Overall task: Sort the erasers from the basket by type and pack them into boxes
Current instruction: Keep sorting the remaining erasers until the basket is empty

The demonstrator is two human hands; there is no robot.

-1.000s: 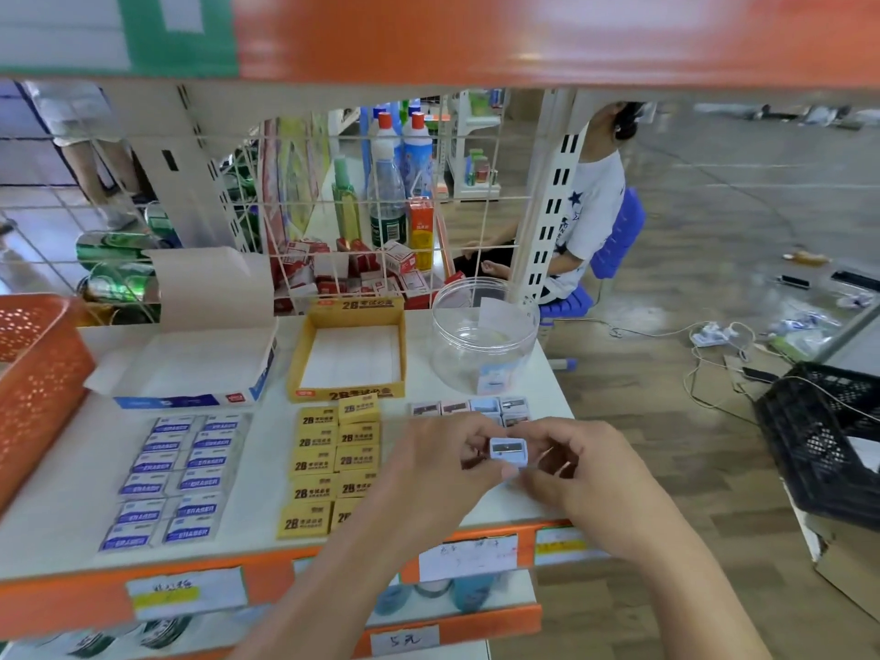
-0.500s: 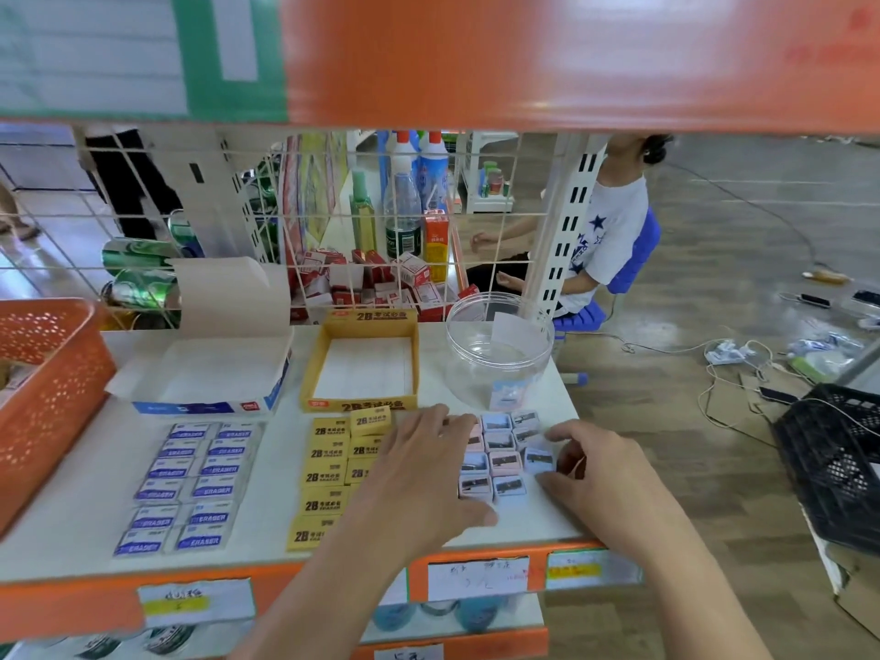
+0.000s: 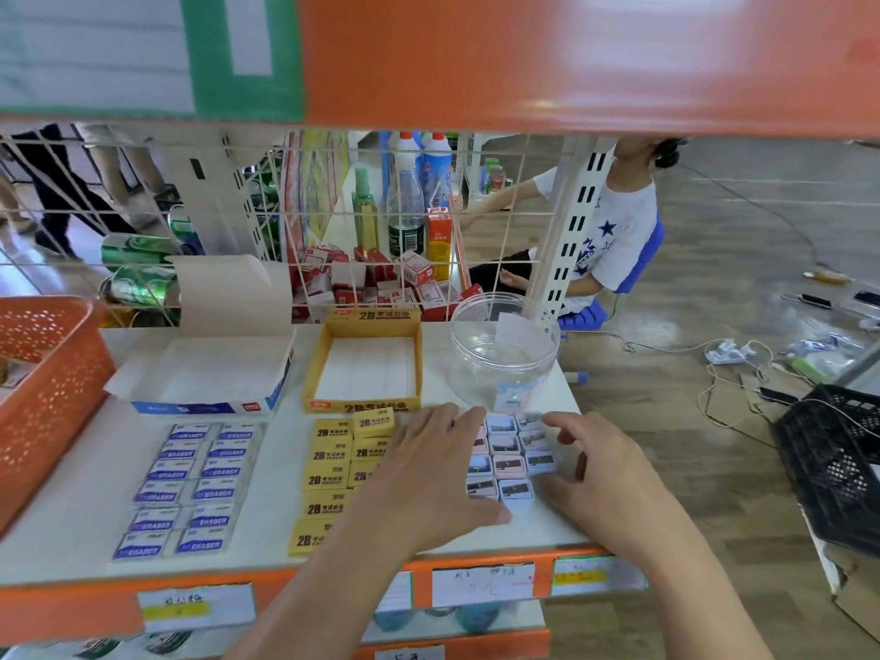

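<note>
Front edge: four paper labels [image 3: 481, 585] on the orange strip, one partly behind the left forearm.
Left hand [image 3: 428, 473]: palm down over the white shelf [image 3: 276, 507], fingers straight and spread, gripping nothing. It covers the gap between the yellow group and the pastel group.
Right hand [image 3: 609, 483]: fingers loosely bent, nothing held, just right of the pastel group. We cannot tell if the tips touch it.
Small pastel pieces [image 3: 508, 465]: pink and pale blue, packed in a tight block between the two hands. We count ten showing; the left hand hides that side.
Yellow erasers [image 3: 328, 481]: two columns. We count eight showing, five in the left column and three in the right, the top one tilted. The arm covers the rest.
Blue-and-white erasers [image 3: 190, 493]: twelve, in two columns of six, left of the yellow ones.
Orange basket [image 3: 52, 412]: one, at the far left of the shelf.
Boxes: two behind the rows, a blue-and-white box [image 3: 205, 407] with its lid up and a yellow box [image 3: 314, 369].
Clear jar [image 3: 505, 364]: one, behind the pastel block.
Wire grid [image 3: 476, 259]: beyond it, a heap of red-and-white packets [image 3: 381, 278], four bottles [image 3: 405, 207] and two green cans [image 3: 138, 250] on their sides.
Floor, right: one black crate [image 3: 833, 464]; farther back, a seated person [image 3: 614, 240].
</note>
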